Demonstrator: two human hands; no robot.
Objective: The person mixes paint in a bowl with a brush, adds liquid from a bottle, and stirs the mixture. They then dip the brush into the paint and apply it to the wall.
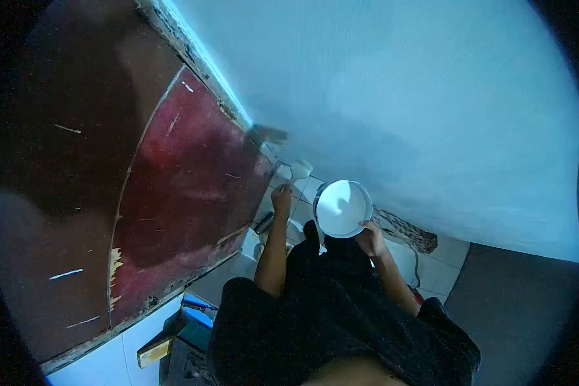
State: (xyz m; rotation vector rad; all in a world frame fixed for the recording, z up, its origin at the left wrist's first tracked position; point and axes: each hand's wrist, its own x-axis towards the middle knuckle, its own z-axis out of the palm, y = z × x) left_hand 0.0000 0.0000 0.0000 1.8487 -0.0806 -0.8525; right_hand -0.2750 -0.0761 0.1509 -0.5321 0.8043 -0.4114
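Note:
My left hand (281,198) is closed around the handle of a paintbrush (300,169) whose broad head is coated white. The brush is held near the foot of the wall, close to the corner beside the red-brown panel. My right hand (368,239) grips the rim of a round bucket (370,206), thumb over its edge. White paint (342,204) lies inside the bucket, partly in shadow. White drips run down the bucket's near side. The bucket is in front of my body, to the right of the brush.
A pale blue-white wall (418,96) rises ahead. On the left stands a worn red-brown panel (193,174) with a rough frame edge. A rolled patterned cloth (408,230) lies along the wall's foot on white floor tiles (441,267). Assorted items, including a yellow-edged block (154,353), sit lower left.

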